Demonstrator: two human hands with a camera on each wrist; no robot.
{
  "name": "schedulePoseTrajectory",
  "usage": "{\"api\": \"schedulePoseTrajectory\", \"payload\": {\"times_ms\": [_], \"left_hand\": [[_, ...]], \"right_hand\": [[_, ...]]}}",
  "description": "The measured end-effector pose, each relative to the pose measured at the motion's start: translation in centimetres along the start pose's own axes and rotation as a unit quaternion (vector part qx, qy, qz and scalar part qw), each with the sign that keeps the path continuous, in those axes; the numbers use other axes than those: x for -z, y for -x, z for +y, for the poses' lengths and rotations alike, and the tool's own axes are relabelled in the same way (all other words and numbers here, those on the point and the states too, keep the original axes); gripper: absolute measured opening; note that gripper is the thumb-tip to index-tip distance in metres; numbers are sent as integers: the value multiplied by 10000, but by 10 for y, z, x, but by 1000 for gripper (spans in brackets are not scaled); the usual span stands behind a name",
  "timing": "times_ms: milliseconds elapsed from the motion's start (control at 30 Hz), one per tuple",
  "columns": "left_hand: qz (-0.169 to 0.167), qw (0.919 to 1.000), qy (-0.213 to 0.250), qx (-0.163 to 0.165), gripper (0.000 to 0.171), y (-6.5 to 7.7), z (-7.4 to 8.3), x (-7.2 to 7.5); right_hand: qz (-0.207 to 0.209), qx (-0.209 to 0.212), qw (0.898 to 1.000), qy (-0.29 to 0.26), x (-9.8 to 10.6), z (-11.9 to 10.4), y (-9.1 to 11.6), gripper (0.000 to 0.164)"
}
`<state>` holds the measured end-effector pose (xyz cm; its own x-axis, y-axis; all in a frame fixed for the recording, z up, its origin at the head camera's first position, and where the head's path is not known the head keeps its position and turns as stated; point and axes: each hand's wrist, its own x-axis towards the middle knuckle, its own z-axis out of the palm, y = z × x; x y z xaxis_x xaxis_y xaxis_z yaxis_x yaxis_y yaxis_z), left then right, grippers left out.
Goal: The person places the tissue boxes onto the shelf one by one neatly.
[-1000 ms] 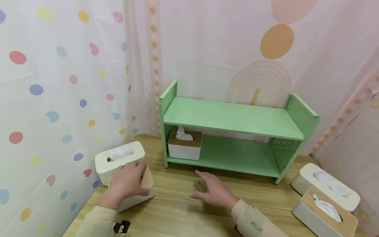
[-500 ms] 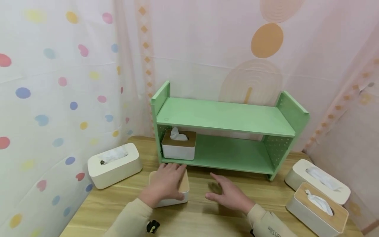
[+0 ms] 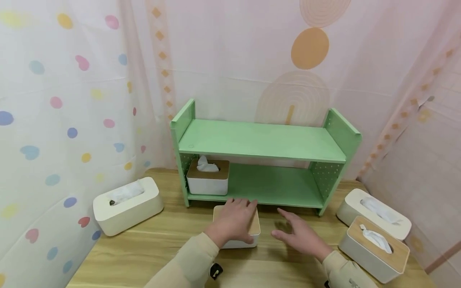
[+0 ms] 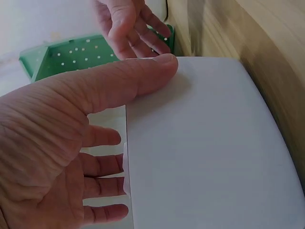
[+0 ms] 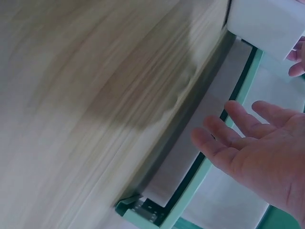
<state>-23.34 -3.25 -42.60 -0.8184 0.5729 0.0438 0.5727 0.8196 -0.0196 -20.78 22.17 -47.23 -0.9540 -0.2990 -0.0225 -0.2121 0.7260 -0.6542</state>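
My left hand (image 3: 233, 223) holds a white tissue box (image 3: 239, 243) with a wooden lid, in front of the shelf. It reaches over the top, with the thumb on the near side. In the left wrist view the thumb presses the smooth white wall (image 4: 205, 148), and the other fingers spread beyond the lid edge. Just to the right is my right hand (image 3: 301, 237), fingers loosely extended, with nothing in it. A green two-tier shelf (image 3: 263, 141) stands behind both hands. On its lower tier, at the left end, sits another white tissue box (image 3: 207, 186) with a brown wooden lid.
An all-white tissue box (image 3: 129, 210) lies on the wooden table (image 3: 119, 256) at the left. At the right are a second all-white box (image 3: 351, 212) and a wood-lidded tissue box (image 3: 367, 253), side by side. Patterned curtains (image 3: 223, 60) enclose the back and sides.
My left hand has carried the wood-lidded tissue box rightward from beside the white box at left to before the shelf. My right hand has shifted right, and the head view has turned right.
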Motion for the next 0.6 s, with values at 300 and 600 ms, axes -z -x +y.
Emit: {"api": "schedulePoseTrajectory", "payload": {"times_ms": [300, 600], "left_hand": [[106, 9993, 299, 194, 119, 16, -19, -6], [45, 9790, 1838, 880, 125, 57, -72, -19]], "right_hand": [[12, 68, 9999, 82, -4, -3, -5, 82], [-19, 166, 9998, 90, -14, -10, -9, 83]]}}
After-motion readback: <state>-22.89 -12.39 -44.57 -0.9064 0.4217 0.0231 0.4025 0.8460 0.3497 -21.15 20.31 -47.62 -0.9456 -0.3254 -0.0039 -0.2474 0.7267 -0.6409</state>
